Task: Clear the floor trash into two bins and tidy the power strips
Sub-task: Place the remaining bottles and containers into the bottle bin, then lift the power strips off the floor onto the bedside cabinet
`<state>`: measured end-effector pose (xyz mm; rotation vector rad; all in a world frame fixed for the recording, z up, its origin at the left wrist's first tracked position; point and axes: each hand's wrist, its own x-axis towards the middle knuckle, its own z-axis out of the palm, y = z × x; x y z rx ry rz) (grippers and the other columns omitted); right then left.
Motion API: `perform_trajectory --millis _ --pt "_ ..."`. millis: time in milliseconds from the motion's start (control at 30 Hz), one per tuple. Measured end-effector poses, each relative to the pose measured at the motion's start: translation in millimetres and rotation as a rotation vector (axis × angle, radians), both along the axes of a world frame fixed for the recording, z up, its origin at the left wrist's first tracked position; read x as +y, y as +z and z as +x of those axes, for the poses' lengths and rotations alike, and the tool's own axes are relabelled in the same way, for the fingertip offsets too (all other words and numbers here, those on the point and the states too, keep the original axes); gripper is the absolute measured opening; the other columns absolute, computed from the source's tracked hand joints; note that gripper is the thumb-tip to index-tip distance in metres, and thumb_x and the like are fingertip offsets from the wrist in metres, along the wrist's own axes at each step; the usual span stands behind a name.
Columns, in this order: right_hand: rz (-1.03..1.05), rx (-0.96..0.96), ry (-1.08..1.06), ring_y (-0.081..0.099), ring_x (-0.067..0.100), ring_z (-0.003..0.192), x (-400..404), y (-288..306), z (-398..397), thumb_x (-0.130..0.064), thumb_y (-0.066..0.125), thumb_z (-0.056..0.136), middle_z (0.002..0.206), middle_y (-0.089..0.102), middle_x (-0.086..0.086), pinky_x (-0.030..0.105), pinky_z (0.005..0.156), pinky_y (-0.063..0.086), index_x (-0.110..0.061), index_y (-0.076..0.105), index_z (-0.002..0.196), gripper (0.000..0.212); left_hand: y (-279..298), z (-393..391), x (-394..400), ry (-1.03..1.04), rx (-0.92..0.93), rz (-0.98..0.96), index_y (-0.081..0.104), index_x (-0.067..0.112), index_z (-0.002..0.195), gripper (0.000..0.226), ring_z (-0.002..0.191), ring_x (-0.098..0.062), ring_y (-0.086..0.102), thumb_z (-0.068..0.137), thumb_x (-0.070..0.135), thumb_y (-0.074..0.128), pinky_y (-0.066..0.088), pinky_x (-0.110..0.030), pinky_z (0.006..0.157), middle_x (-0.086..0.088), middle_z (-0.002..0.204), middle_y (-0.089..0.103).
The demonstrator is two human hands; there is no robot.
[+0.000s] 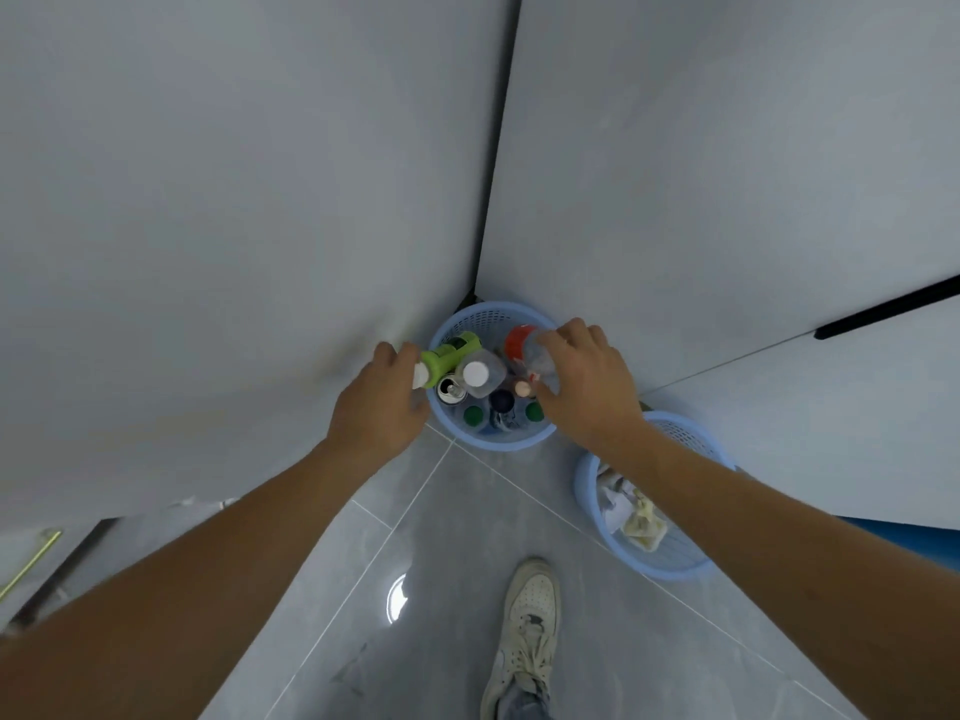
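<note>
1. Bottles are being dropped into the far bin [493,443], which is standing in the corner where two wall panels [260,200] are meeting.
2. The left hand [382,405] is gripping a green bottle [451,352] by its white cap end, holding it almost level across the bin's left rim.
3. The right hand [582,387] is curling round a clear bottle with a red label [524,348], holding it tilted over the bin's right half.
4. The bin is already holding upright bottles and a drink can [451,390], so free space inside appears limited.
5. Recommended handling: tip each bottle toward upright before letting go, and aim for the gaps between the caps, since a bottle released level is likely to rest on the others or roll off the rim.
6. Release one hand at a time, judging that the load is settling before the second drop.
7. The wall panels are sitting just beside the bin's back and left edges, leaving no room to swing behind it; approach and withdrawal are open only from the front, over the tiled floor [441,537].
8. The near bin [654,566], holding crumpled paper [631,511], is standing near the right forearm, so draw that arm back carefully.
</note>
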<state>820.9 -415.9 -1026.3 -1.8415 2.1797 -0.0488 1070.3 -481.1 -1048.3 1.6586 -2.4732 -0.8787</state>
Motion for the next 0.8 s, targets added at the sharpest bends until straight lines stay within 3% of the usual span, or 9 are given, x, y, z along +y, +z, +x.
perform_trajectory --millis 100,167,267,367,500,633,800 --pt "0.026 -0.048 -0.015 0.051 0.031 0.111 29.1 42.9 33.3 -0.030 0.069 0.085 0.124 0.054 0.008 0.045 0.084 0.050 -0.017 0.058 0.120 0.038 44.1 21.5 30.5 -0.026 -0.028 0.010 0.050 0.019 0.128 0.044 0.083 -0.024 0.055 0.090 0.033 0.067 0.040 -0.032 0.061 -0.004 0.107 0.048" --pt "0.040 -0.098 -0.025 0.051 0.029 0.115 58.1 81.1 59.8 -0.033 0.069 0.086 0.128 0.053 0.004 0.043 0.083 0.051 -0.019 0.058 0.119 0.038 86.9 40.5 57.5 -0.006 -0.046 0.038 0.049 0.024 0.128 0.044 0.093 -0.024 0.059 0.089 0.038 0.064 0.042 -0.032 0.065 0.000 0.107 0.050" --pt "0.111 -0.141 -0.046 0.052 0.023 0.118 103.5 141.9 103.8 -0.042 0.063 0.088 0.128 0.051 -0.004 0.038 0.086 0.052 -0.027 0.053 0.124 0.040 165.3 74.0 99.2 0.004 -0.060 0.105 0.049 0.028 0.119 0.036 0.106 -0.018 0.057 0.090 0.049 0.055 0.051 -0.036 0.080 0.006 0.110 0.051" --pt "0.196 -0.246 -0.069 0.050 0.012 0.126 136.0 208.1 162.3 -0.051 0.056 0.090 0.128 0.050 -0.013 0.029 0.098 0.048 -0.038 0.048 0.130 0.043 249.7 125.4 128.3 0.004 -0.059 0.119 0.051 0.031 0.117 0.037 0.112 -0.013 0.054 0.089 0.056 0.049 0.048 -0.033 0.091 0.009 0.114 0.052" --pt "0.224 -0.294 -0.007 0.056 0.002 0.114 157.0 288.7 257.1 -0.059 0.058 0.088 0.109 0.054 -0.019 0.017 0.098 0.042 -0.043 0.052 0.123 0.039 338.2 216.5 165.8 0.075 -0.018 0.104 0.053 0.031 0.114 0.040 0.109 -0.014 0.057 0.088 0.059 0.048 0.046 -0.029 0.089 0.010 0.112 0.057" --pt "0.324 -0.360 0.095 0.052 -0.003 0.084 162.9 335.4 368.6 -0.056 0.064 0.088 0.098 0.057 -0.015 0.011 0.084 0.041 -0.039 0.053 0.106 0.028 386.4 333.5 197.3 0.243 -0.028 0.053 0.057 0.027 0.111 0.037 0.105 -0.018 0.060 0.090 0.056 0.049 0.045 -0.030 0.084 0.006 0.108 0.063" --pt "0.318 -0.387 0.252 0.060 0.003 0.088 153.5 354.5 502.3 -0.047 0.067 0.088 0.096 0.061 -0.013 0.026 0.086 0.051 -0.035 0.060 0.107 0.024 400.4 485.0 225.0 0.605 -0.021 0.033 0.058 0.025 0.101 0.027 0.097 -0.019 0.063 0.092 0.050 0.052 0.046 -0.032 0.076 0.005 0.099 0.065"
